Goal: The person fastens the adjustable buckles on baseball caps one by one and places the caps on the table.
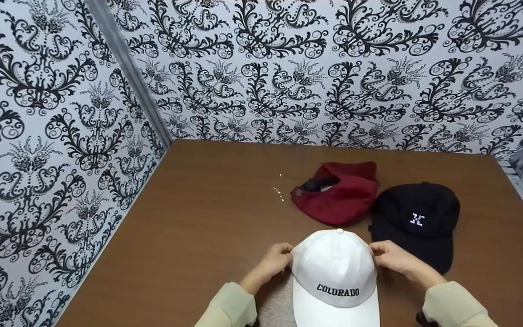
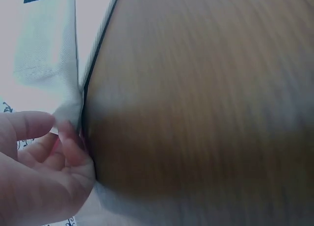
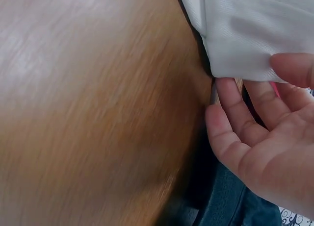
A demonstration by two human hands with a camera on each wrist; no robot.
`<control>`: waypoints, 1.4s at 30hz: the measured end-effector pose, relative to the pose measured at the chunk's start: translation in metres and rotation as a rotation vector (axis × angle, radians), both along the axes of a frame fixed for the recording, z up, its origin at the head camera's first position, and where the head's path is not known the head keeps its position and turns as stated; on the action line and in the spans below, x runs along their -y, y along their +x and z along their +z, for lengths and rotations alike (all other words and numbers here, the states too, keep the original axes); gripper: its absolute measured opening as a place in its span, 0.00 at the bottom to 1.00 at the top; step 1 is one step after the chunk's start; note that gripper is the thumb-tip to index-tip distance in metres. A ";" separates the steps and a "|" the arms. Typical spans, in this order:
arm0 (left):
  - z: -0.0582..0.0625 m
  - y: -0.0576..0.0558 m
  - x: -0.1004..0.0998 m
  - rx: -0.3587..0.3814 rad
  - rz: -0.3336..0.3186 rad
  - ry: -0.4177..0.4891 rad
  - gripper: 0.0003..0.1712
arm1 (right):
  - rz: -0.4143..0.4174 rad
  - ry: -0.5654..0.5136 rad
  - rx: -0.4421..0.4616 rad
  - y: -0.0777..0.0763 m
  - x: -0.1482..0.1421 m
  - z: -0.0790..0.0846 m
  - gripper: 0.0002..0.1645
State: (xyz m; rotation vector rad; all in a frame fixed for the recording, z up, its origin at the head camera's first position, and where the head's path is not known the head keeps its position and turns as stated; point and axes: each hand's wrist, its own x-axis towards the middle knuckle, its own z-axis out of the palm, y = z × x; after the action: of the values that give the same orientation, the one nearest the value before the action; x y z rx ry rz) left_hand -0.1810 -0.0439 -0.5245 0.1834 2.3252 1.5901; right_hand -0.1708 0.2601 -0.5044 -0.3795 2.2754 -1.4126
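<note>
We see the left hand (image 1: 276,260) with thumb and fingers drawn together on one side edge of the white cap (image 1: 334,268), and the right hand (image 1: 393,256) pinching the opposite side, thumb outside and fingers behind the edge. The cap is over the nearer part of the desk (image 1: 198,218), its brim toward the near edge. Both grips look shallow to us, so an uneven pull could let one side slip and tip the cap, while squeezing inward might crease its crown. The right hand is so close to the black cap (image 1: 418,209), toward the desk's right edge, that an outward swing could jostle it against the red cap (image 1: 347,200) just beside it, nearer the far edge. We cannot tell whether the white cap rests on the desk or hangs slightly above it. The head view cuts off the brim's front and the desk's near edge; cloth hides some fingertips, and the dark teal fabric (image 3: 235,201) low in the right wrist view may be the black cap.
</note>
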 end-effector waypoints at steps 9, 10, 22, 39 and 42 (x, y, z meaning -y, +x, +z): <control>-0.002 0.001 -0.001 0.017 -0.027 0.076 0.06 | -0.079 -0.032 0.054 0.001 0.003 0.000 0.08; -0.002 0.001 -0.002 0.022 -0.020 0.081 0.06 | -0.091 -0.029 0.058 0.001 0.004 0.000 0.08; 0.004 -0.005 0.003 -0.022 0.081 0.054 0.13 | -0.180 0.052 0.159 0.001 0.002 0.020 0.21; 0.038 0.023 0.019 0.245 -0.261 -0.289 0.21 | 0.072 0.281 0.370 0.023 0.003 0.043 0.16; 0.038 0.024 0.017 0.262 -0.261 -0.282 0.22 | 0.081 0.243 0.388 0.025 0.008 0.036 0.17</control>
State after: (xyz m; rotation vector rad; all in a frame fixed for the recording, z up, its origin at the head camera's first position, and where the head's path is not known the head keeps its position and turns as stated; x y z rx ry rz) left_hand -0.1573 -0.0609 -0.4869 0.1901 2.1858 1.0803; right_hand -0.1459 0.2521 -0.4680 -0.1059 2.0521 -1.0464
